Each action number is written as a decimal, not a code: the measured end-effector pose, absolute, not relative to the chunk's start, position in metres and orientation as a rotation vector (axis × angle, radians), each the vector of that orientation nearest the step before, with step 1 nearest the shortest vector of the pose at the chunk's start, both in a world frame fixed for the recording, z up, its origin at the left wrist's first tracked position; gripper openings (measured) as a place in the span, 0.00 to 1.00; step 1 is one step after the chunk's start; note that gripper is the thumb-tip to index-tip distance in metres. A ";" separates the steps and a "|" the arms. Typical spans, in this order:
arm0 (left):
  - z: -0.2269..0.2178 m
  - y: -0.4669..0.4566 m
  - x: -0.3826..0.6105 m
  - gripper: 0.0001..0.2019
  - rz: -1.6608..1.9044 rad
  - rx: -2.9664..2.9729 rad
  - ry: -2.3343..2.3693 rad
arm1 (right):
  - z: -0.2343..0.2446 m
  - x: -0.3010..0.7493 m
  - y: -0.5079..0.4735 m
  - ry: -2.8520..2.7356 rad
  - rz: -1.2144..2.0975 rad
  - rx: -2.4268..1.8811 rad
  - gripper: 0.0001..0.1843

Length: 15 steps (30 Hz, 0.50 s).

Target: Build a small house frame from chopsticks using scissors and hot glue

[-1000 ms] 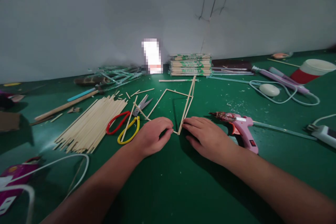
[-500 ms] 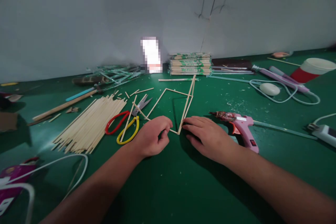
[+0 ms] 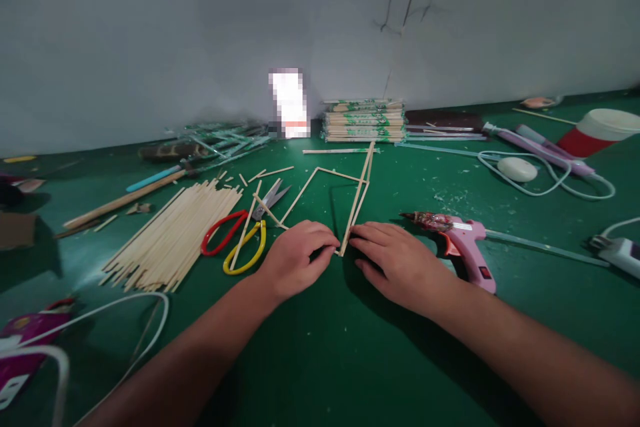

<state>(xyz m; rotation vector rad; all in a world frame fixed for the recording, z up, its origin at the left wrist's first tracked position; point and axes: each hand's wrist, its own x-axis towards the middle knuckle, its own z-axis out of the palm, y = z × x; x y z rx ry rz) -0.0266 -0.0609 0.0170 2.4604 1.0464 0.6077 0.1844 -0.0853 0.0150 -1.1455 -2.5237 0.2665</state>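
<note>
A rectangular frame of thin wooden sticks [image 3: 300,195] lies on the green tabletop, with two long sticks [image 3: 356,203] rising from its right side and meeting at the top. My left hand [image 3: 300,259] is at the frame's near edge, thumb and fingers pinched at the short stick by the near right corner; the fingertips partly hide it. My right hand [image 3: 400,263] rests with fingers stretched out, their tips against the base of the raised sticks and the thumb apart. Scissors [image 3: 245,237] with red and yellow handles lie left of my left hand.
A pink glue gun [image 3: 457,233] lies right of my right hand. Loose sticks [image 3: 173,237] are spread at left; wrapped bundles [image 3: 365,121] stand by the wall. Cables, a white egg-shaped object [image 3: 517,170], a cup [image 3: 595,133] and a purple tool [image 3: 30,347] lie around the edges.
My left hand has moved slightly right, and its fingers have reached out to the frame's near right corner. My right hand stays in place at the raised sticks.
</note>
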 end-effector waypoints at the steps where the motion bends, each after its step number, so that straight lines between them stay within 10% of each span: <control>1: 0.016 -0.061 -0.027 0.07 0.629 2.470 1.037 | 0.015 0.184 -0.086 -2.541 0.248 -1.153 0.16; 15: 0.013 -0.063 -0.026 0.08 0.663 2.346 1.119 | 0.022 0.174 -0.104 -2.613 0.124 -1.100 0.14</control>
